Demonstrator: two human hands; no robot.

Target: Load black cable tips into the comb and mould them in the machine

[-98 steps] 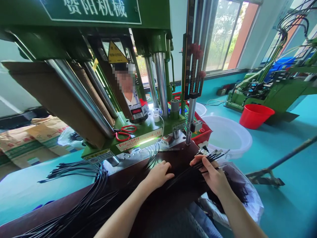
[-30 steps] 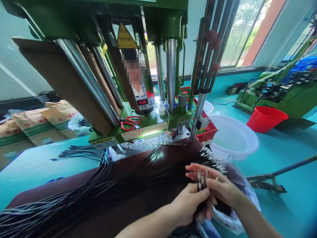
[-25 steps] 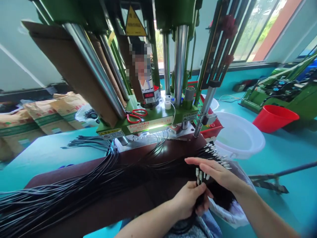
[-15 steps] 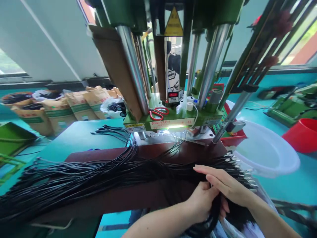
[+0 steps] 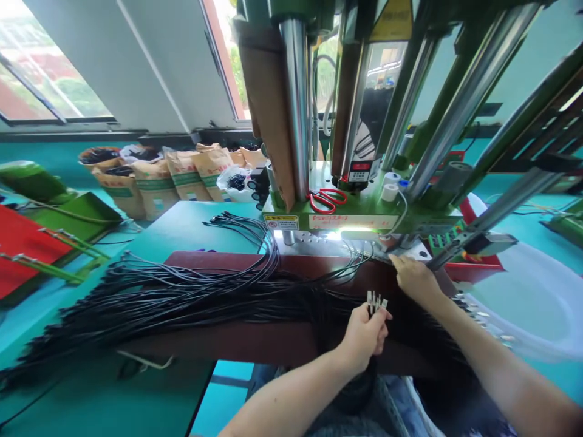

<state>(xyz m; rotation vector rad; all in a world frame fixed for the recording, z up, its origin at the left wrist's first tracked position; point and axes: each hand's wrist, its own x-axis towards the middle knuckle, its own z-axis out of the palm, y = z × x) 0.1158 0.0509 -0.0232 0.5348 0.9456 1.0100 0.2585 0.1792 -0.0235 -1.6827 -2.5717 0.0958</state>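
Note:
My left hand (image 5: pixel 364 337) is closed around a bundle of black cables, whose silver USB-type plugs (image 5: pixel 376 301) stick up above the fist. Farther off and to the right, my right hand (image 5: pixel 416 279) is at the front right edge of the press's metal plate (image 5: pixel 310 246). Its fingers are bent together at a thin metal piece there; what they grip is mostly hidden. Between the hands and the press, many black cables (image 5: pixel 182 303) lie across the dark red-brown board (image 5: pixel 273 346). A few thin cables run up to the lit gap under the press.
The green press (image 5: pixel 350 209) with steel columns stands in front, red-handled scissors (image 5: pixel 327 200) on its ledge. A white tub (image 5: pixel 537 303) is at right. Paper sacks (image 5: pixel 159 182) stand at back left, past a teal table (image 5: pixel 191 224). Plugs line the board's right end.
My right hand has left the left hand and reached up to the press plate. My left hand has lifted the cable bundle so its plugs show. The view has swung left.

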